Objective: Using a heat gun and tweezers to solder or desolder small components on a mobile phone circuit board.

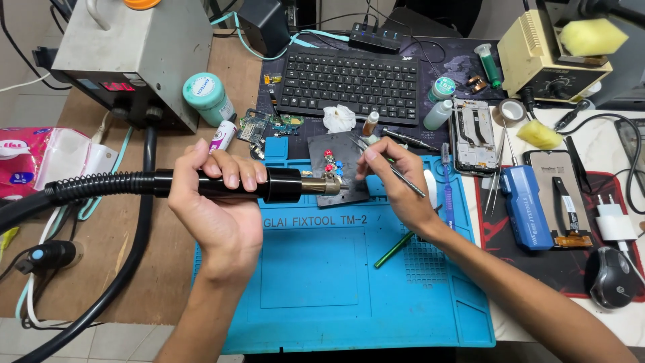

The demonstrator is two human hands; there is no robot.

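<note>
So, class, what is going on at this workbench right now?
A person sits at a blue work mat. The left hand grips a black hot-air wand, its metal nozzle aimed at a small dark plate with coloured knobs. The right hand holds tweezers at the same plate. A keyboard, an opened phone and a mouse lie around.

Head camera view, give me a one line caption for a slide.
Left hand aims a hot-air wand at a dark plate while right hand holds tweezers.

Bright even light, soft shadows, sharp focus
</note>
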